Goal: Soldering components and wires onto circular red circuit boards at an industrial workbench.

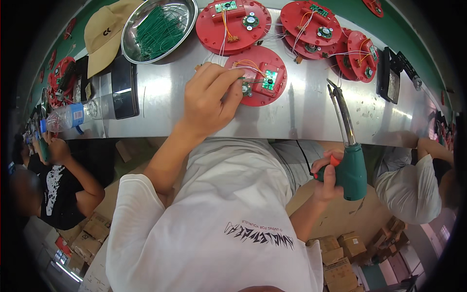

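My left hand (210,100) is closed in a pinch over the near red disc (270,99). Between its fingertips is a thin wire, dark green as far as I can make out, running toward the green circuit board (269,80) on that disc. A small round speaker on the disc is partly hidden by the fingers. My right hand (327,181) grips a green soldering gun (354,171) with a red trigger. The gun's long metal tip points up over the table, right of the disc and apart from it.
On the metal table (160,117) stand a steel bowl (127,46) of green wires, stacked red discs (206,29), more wired discs (311,24), a tan cap (104,36), a dark phone-like slab (125,87) and a plastic bottle (63,119). Co-workers sit at both sides.
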### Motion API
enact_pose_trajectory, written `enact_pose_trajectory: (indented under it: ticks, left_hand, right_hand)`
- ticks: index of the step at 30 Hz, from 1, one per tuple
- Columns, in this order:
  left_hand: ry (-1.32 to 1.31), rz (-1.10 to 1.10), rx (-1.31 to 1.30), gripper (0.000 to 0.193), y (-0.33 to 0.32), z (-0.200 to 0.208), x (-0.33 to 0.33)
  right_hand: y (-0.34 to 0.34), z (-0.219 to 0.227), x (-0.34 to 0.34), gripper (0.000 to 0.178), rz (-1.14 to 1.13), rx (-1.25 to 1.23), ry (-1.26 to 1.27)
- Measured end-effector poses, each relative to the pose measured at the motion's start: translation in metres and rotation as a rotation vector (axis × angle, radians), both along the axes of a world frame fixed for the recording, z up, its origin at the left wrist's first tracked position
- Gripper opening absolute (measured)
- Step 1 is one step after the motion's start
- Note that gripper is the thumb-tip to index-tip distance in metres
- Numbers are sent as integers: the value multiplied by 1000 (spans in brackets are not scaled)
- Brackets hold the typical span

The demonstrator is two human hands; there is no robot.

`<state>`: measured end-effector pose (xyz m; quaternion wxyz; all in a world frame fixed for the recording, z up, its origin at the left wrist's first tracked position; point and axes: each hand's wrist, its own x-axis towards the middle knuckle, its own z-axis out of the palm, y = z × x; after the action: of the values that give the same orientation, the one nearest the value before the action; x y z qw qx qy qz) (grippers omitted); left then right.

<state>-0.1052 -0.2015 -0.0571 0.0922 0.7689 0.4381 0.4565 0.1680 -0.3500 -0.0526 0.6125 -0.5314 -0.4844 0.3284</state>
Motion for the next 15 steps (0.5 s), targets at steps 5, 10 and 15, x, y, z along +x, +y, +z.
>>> enact_pose_trajectory:
  ticks: [5, 10, 15]
  left_hand:
    - [144, -156, -21, 19, -5, 1, 3]
    - [199, -53, 42, 19, 3, -17, 4]
    - [157, -52, -11, 16, 3, -12, 10]
  right_hand:
    - [-2, -4, 5, 32, 30, -22, 1]
    - [-1, -1, 3, 33, 16, -16, 5]
    - [3, -1, 4, 32, -10, 9, -23]
